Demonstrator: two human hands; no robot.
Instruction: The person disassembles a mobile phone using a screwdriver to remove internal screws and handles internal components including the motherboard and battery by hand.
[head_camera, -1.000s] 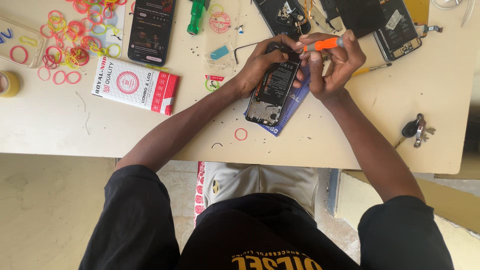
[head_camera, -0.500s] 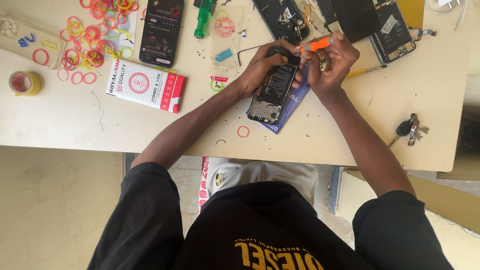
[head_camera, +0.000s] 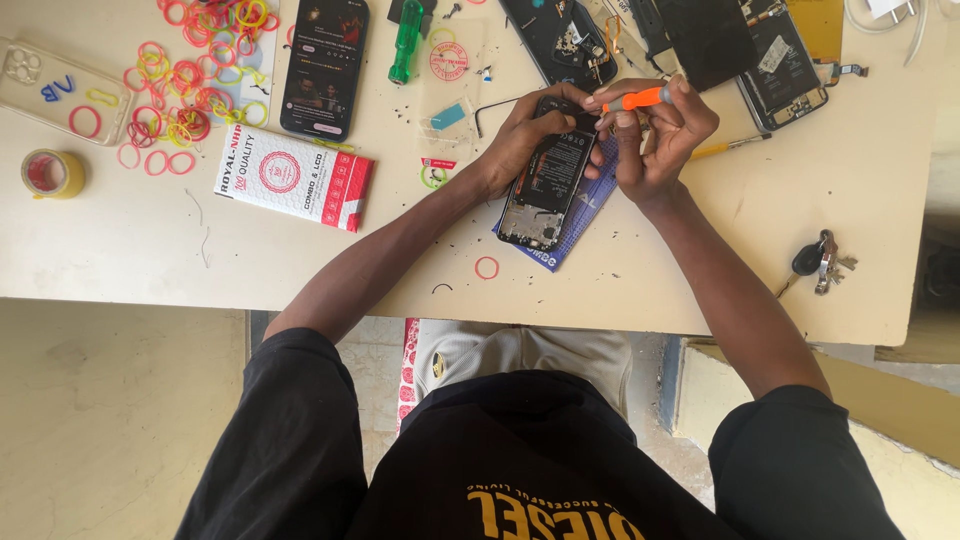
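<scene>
Head view: opened phone (head_camera: 548, 180), back cover off, lies on a blue sleeve (head_camera: 578, 215) near the table's (head_camera: 700, 290) front edge; left hand (head_camera: 520, 135) grips its upper end, right hand (head_camera: 655, 140) pinches an orange-handled screwdriver (head_camera: 635, 99) over the top corner. Clear phone case (head_camera: 60, 90) far left holds a few rubber bands (head_camera: 85, 120). Since half a second ago hands and phone keep their pose; bare tabletop lies between phone and keys (head_camera: 820, 262).
</scene>
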